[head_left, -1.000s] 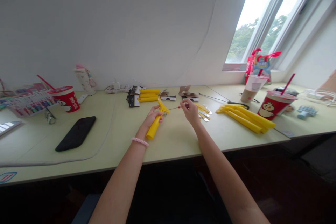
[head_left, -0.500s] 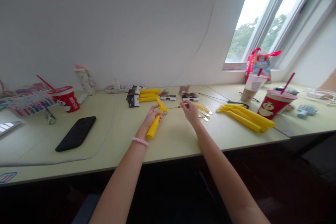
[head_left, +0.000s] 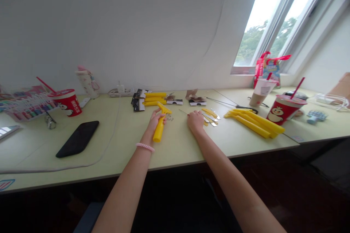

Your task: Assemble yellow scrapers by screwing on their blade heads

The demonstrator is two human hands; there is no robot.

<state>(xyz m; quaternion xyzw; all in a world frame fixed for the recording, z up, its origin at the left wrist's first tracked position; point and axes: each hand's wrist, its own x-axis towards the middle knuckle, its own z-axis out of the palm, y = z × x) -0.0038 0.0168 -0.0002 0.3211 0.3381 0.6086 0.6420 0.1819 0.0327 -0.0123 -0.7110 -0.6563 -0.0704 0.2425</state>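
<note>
My left hand (head_left: pixel 155 123) is wrapped round a yellow scraper handle (head_left: pixel 159 131), a thick tube with a flared head tilted up and away. Small metal screws (head_left: pixel 170 118) lie on the table just right of that head. My right hand (head_left: pixel 195 121) rests low at the table, closed on a thin screwdriver (head_left: pixel 183 112) whose metal shaft points left; its grip is mostly hidden by the fingers. Beside the right hand lie flat yellow pieces and silver blades (head_left: pixel 213 119).
More yellow handles (head_left: pixel 254 122) lie at the right, and others (head_left: pixel 155 98) at the back beside black cards (head_left: pixel 139 102). A phone (head_left: pixel 78 139) and a red cup (head_left: pixel 67 102) stand left; another red cup (head_left: pixel 284 111) is right. A white cable (head_left: pixel 106 149) crosses the table.
My right hand has moved down to the table with the screwdriver, away from the scraper handle. My left hand still holds the handle, shifted slightly left.
</note>
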